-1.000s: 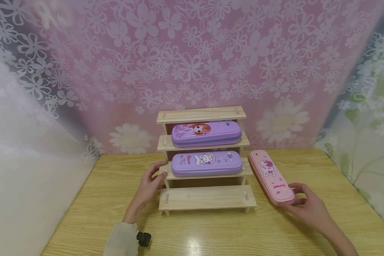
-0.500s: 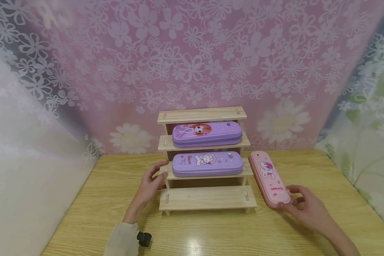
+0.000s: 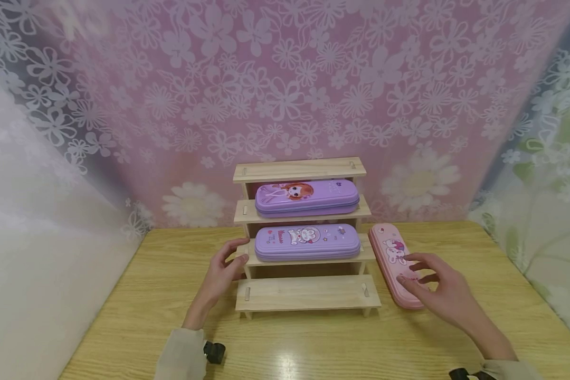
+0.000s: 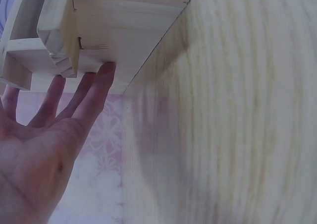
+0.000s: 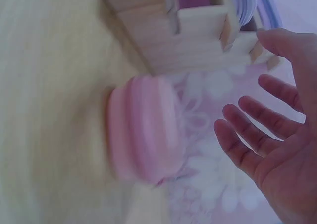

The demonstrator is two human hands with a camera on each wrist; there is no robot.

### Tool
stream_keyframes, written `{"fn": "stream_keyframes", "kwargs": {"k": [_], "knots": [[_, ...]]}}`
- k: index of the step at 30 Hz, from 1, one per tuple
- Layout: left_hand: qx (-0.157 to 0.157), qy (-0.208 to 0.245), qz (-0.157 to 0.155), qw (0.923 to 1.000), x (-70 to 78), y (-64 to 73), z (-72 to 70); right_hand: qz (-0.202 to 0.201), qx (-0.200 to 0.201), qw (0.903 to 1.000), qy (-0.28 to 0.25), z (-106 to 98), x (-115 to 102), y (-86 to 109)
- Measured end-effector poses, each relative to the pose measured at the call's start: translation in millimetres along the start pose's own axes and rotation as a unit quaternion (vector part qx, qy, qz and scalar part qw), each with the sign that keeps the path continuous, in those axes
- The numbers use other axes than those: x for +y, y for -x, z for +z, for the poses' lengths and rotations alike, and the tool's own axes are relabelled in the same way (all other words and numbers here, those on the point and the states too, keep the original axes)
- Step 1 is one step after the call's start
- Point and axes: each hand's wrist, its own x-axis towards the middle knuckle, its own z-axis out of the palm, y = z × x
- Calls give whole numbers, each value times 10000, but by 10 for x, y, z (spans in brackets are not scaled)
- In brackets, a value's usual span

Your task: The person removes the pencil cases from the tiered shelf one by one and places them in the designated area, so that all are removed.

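Tabletop [image 3: 285,345] glare; blurry right-wrist view

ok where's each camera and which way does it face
Head: worn on the head, facing forward and down at the rack, pink case, left hand and right hand.
Left wrist: on that wrist, facing the rack's side and tabletop; the left hand shows.
Right wrist: on that wrist, facing the pink case's end and the rack; the right hand shows.
Head and right wrist share the pink case.

- Pink backdrop [image 3: 285,79] at the rear, scattered with white flower shapes, large pale daisies [image 3: 193,203] low down
- Whitish left side panel [image 3: 33,253]
- Green leaves on the right side panel [image 3: 548,195]
- Yellowish wood-grain table [image 3: 171,274], bright glare [image 3: 287,364] nearby
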Motion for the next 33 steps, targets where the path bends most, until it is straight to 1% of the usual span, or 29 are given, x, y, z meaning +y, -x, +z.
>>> {"fn": "stream_keyframes", "kwargs": {"k": [2, 5, 10, 13, 18, 24, 28, 33], "knots": [[5, -27, -19, 10000, 8, -1, -2, -127, 48, 9999, -25, 20, -70, -73], [5, -39, -22, 10000, 11, -5, -2, -454, 175, 9987, -173, 55, -158, -182], [-59, 2, 17, 10000, 21, -19, -3, -1002, 341, 9935, -416, 140, -247, -337], [-61, 30, 30, 10000, 18, -27, -5, -1191, 354, 9909, -513, 209, -282, -414], [-8, 4, -38, 10000, 23, -12, -1, -1348, 253, 9883, -670, 316, -338, -480], [74, -3, -76, 9999, 49, 29, 13, -1314, 220, 9888, -666, 400, -421, -550], [71, 23, -66, 10000, 45, 22, 16, -1242, 124, 9908, -524, 441, -458, -610], [52, -1, -16, 10000, 14, -10, 1, -978, 16, 9944, -410, 487, -479, -665]]}}
